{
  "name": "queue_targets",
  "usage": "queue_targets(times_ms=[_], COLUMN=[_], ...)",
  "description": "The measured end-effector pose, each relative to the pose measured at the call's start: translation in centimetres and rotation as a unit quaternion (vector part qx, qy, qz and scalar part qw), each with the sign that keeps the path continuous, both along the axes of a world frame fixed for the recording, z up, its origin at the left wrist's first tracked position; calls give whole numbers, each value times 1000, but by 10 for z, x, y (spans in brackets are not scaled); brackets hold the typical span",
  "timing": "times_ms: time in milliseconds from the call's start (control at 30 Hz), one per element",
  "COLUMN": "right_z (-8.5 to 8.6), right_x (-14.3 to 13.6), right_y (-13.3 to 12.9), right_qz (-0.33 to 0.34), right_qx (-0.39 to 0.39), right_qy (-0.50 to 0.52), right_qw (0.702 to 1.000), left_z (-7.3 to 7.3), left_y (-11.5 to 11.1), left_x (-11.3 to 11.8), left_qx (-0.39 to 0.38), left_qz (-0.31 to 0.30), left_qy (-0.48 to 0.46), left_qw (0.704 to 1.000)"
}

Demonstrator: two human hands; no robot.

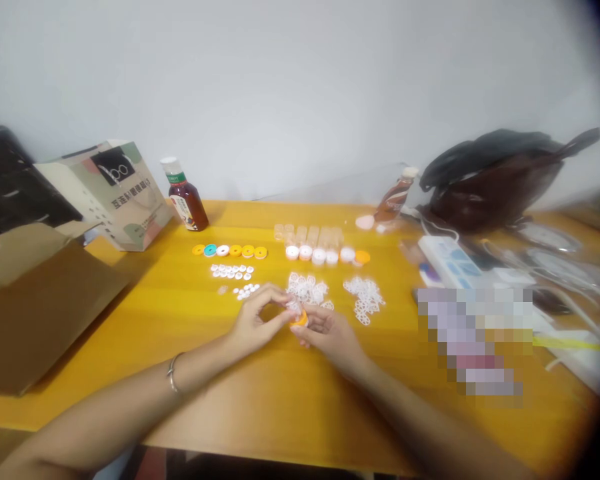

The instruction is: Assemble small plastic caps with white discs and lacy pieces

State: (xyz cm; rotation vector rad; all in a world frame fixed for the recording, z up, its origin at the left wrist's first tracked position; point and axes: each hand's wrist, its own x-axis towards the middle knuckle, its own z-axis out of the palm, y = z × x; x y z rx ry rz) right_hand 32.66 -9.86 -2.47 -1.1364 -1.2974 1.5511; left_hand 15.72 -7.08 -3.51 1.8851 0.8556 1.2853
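Note:
Over the middle of the table, my two hands meet at one small orange round cap [300,319]. My right hand [337,339] grips this cap between thumb and fingers. The fingertips of my left hand [260,320] close on a small whitish piece [295,306] at the cap's top; blur hides its exact shape. Just beyond lies a pile of white openwork plastic pieces [307,291], with a second pile [364,299] to the right. Small white discs [247,291] lie left of my fingers, and rows of white round pieces [233,271] lie behind them.
Farther back stand a row of coloured rings [235,251], white round caps [319,256] and clear cylinders [313,235]. Bottles [187,203] [396,197], a paper bag [125,200] and a cardboard box [45,307] stand around. A power strip [450,263], cables and a dark bag [495,180] crowd the right.

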Motion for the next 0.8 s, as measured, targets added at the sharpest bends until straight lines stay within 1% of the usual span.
queue_targets(times_ms=[100, 200, 267, 333, 433, 500, 567, 633, 700, 733, 767, 800], right_z=[2, 2, 2, 2, 2, 1, 0, -2, -2, -2, -2, -1], right_x=[0, 0, 0, 0, -1, -2, -3, -4, -5, -6, -6, -6], right_y=[-1, -3, -3, -3, -3, -3, -5, -7, -9, -10, -10, -10], right_qz=[31, 57, 65, 66, 60, 59, 63, 70, 81, 84, 85, 84], right_qx=[-13, -24, -28, -31, -34, -37, -43, -56, -66, -66, -62, -57], right_qy=[23, 62, 82, 85, 70, 74, 95, 123, 140, 140, 136, 129], right_qw=[999, 996, 994, 994, 995, 995, 993, 988, 985, 984, 985, 986], left_z=[3, 9, 13, 14, 11, 10, 10, 13, 15, 16, 16, 16], left_y=[-1, -1, -1, -2, -3, -3, -2, 0, 1, 2, 3, 3], left_x=[-1, -4, -5, -5, -1, 0, -1, -3, -5, -6, -6, -5], left_qx=[-67, -156, -193, -201, -194, -207, -241, -280, -304, -300, -283, -256], left_qz=[-45, -104, -143, -164, -143, -141, -181, -248, -293, -294, -280, -255], left_qy=[-40, -81, -91, -100, -137, -156, -165, -182, -203, -209, -208, -200], left_qw=[996, 979, 966, 961, 961, 956, 939, 909, 883, 883, 893, 911])
